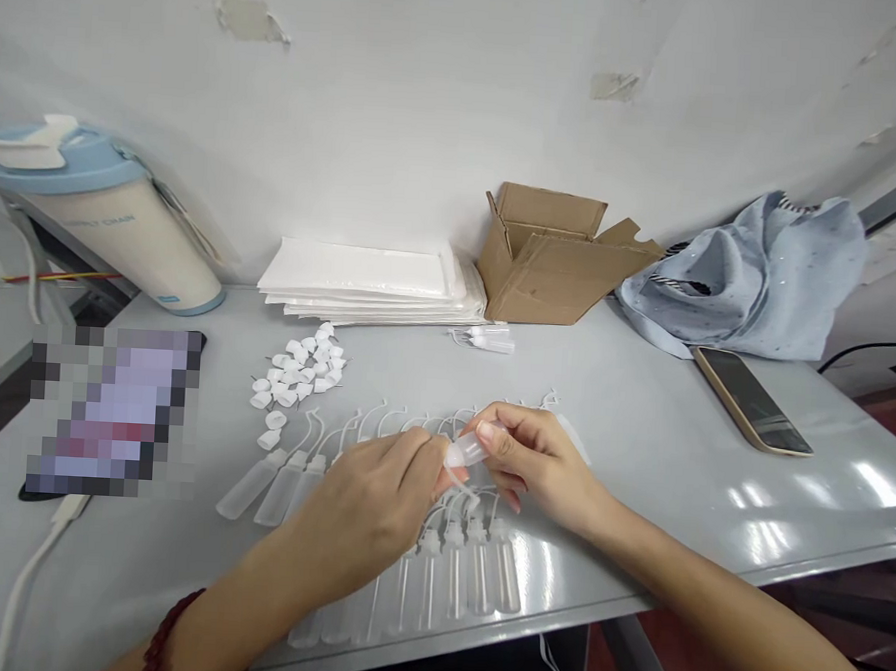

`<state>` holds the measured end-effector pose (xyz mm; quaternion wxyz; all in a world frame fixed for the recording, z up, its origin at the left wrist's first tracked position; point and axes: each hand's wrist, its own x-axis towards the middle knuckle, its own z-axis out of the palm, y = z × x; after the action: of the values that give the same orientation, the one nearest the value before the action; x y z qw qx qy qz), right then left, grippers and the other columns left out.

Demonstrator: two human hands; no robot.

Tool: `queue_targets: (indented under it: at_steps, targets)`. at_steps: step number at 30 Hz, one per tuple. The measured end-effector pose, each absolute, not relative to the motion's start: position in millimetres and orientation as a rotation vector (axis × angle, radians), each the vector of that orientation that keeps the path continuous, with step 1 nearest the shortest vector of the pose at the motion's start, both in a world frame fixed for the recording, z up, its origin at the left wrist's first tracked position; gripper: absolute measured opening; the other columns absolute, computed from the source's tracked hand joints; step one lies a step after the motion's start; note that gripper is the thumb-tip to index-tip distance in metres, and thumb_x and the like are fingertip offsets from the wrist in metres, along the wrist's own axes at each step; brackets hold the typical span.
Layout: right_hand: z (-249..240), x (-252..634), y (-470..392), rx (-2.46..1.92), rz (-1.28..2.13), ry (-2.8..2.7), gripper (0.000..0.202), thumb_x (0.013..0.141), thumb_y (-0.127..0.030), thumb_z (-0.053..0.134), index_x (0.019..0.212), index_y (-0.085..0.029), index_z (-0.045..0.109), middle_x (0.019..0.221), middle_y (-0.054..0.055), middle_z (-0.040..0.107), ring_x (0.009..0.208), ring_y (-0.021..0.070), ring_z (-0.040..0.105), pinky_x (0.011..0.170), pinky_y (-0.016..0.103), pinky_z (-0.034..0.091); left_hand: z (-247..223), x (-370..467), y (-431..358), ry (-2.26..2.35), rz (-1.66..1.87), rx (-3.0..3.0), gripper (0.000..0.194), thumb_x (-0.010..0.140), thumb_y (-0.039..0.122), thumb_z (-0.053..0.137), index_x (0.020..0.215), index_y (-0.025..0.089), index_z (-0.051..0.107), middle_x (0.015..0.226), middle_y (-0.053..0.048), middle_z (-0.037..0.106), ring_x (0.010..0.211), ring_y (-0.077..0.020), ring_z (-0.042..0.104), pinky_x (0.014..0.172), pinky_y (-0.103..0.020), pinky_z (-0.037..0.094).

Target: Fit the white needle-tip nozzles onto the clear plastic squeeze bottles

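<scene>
Between my two hands is a small translucent plastic bottle (472, 450), tilted, with its neck toward the left and a thin strap hanging below it. My right hand (536, 460) grips the bottle's body between thumb and fingers. At the neck end, my left hand (383, 497) has its fingers closed round the white collar. Similar bottles (455, 571) lie in a row in front of and partly under my hands, with others (254, 486) to the left. A pile of small white caps with thin needles (303, 366) sits behind my left hand.
A tumbler (130, 224) and a pixelated phone (118, 408) are at left. White packets (368, 271) and an open cardboard box (564, 266) stand by the wall, with small bottles (491, 339) before them. At right lie a blue cloth bag (766, 282) and another phone (752, 402).
</scene>
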<state>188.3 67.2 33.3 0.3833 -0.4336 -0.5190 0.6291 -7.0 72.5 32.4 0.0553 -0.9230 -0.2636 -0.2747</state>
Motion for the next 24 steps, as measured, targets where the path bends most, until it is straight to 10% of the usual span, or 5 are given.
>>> queue_targets:
  at_steps: [15, 24]
  targets:
    - [44, 190, 62, -0.997, 1.150, -1.653, 0.014, 0.089, -0.026, 0.057, 0.098, -0.019, 0.064, 0.076, 0.000, 0.063, 0.062, 0.0098, 0.058, 0.057, 0.024, 0.046, 57, -9, 72, -1.802, -1.053, -3.434, 0.039, 0.097, 0.038, 0.041, 0.066, 0.018, 0.056, 0.057, 0.004, 0.055, 0.045, -0.0076, 0.043, 0.037, -0.017, 0.027]
    - [45, 187, 61, -1.080, 1.095, -1.637, 0.015, 0.087, -0.029, 0.058, 0.089, -0.017, 0.066, 0.061, -0.003, 0.058, 0.051, 0.0088, 0.049, 0.048, 0.024, 0.038, 41, -8, 72, -1.267, -1.082, -3.258, 0.031, 0.098, 0.024, 0.042, 0.067, 0.018, 0.045, 0.056, 0.006, 0.042, 0.048, -0.0076, 0.039, 0.046, -0.020, 0.031]
